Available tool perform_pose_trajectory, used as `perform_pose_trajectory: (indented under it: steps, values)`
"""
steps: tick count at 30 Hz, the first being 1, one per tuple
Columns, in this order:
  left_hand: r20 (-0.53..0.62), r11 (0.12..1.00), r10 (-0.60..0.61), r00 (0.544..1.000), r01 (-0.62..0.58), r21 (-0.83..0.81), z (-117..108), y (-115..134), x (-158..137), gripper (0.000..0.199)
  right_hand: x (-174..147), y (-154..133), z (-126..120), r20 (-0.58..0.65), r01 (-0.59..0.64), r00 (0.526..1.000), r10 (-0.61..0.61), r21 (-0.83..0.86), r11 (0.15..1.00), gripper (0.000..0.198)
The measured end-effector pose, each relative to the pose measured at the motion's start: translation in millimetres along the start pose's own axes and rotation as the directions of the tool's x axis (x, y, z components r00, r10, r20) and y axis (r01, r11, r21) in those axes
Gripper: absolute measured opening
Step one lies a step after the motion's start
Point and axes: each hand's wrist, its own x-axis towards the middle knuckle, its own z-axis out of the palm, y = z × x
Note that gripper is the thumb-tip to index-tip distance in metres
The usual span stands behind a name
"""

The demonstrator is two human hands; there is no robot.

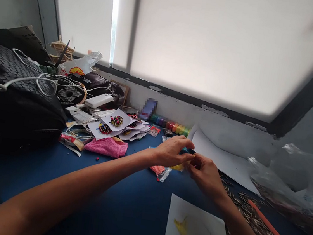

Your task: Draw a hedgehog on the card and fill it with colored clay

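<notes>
Both hands meet over the far middle of the blue table. My left hand (173, 150) is closed around a small dark-blue object (187, 150), mostly hidden by the fingers. Just to its right my right hand (205, 174) has its fingers pinched together against the left fingertips; what they hold is too small to make out. Beneath the hands lie a yellow packet (177, 167) and a clear packet of orange-red material (160, 171). Nearer me is a white sheet (195, 233) with a pencil outline of a bird-like animal, its head covered in yellow.
Striped sunflower seeds (260, 227) and an orange stick (269, 225) lie at the right, by a plastic bag (295, 189). A pink cloth (106, 146), decorated cards (116, 120) and a black bag (14, 100) occupy the left. Coloured pots (173, 126) line the wall.
</notes>
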Motion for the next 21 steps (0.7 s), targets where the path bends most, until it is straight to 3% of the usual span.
perform_pose_trajectory:
  steps: [4, 9, 11, 13, 14, 17, 18, 19, 21]
  values:
    - [0.261, 0.962, -0.054, 0.964, 0.12, -0.245, -1, -12, -2, 0.049, -3, -1, 1, 0.072, -0.064, 0.996, 0.05, 0.203, 0.977, 0.025]
    - [0.344, 0.904, -0.017, 0.939, 0.161, -0.395, 4, -13, -2, 0.056, -18, 1, -6, 0.13, -0.14, 0.986, 0.1, 0.351, 0.926, 0.024]
    - [0.343, 0.939, -0.001, 0.939, 0.119, -0.323, 4, -13, 0, 0.052, -31, 1, -15, 0.138, -0.167, 0.983, 0.123, 0.371, 0.914, 0.033]
    - [0.314, 0.992, -0.019, 0.949, 0.058, -0.114, 3, -17, 1, 0.047, -48, 1, -27, 0.12, -0.197, 0.979, 0.165, 0.347, 0.917, 0.041]
    - [0.297, 0.999, -0.031, 0.954, 0.017, 0.05, 2, -21, 0, 0.044, -59, 1, -33, 0.107, -0.215, 0.976, 0.19, 0.314, 0.925, 0.04]
    - [0.282, 0.98, -0.052, 0.958, -0.006, 0.2, 1, -35, -2, 0.026, -96, 11, -49, 0.072, -0.251, 0.967, 0.243, 0.134, 0.959, 0.033]
    - [0.255, 0.971, -0.049, 0.966, -0.013, 0.239, 1, -37, -3, 0.018, -109, 18, -51, 0.026, -0.246, 0.968, 0.249, -0.076, 0.966, 0.036]
    - [0.22, 0.962, -0.042, 0.975, -0.02, 0.271, 2, -37, -5, 0.016, -121, 26, -52, -0.015, -0.265, 0.963, 0.27, -0.262, 0.928, 0.041]
    - [0.154, 0.947, -0.004, 0.988, -0.045, 0.317, 6, -32, -8, 0.017, -143, 48, -49, 0.0, -0.332, 0.928, 0.373, -0.459, 0.824, 0.046]
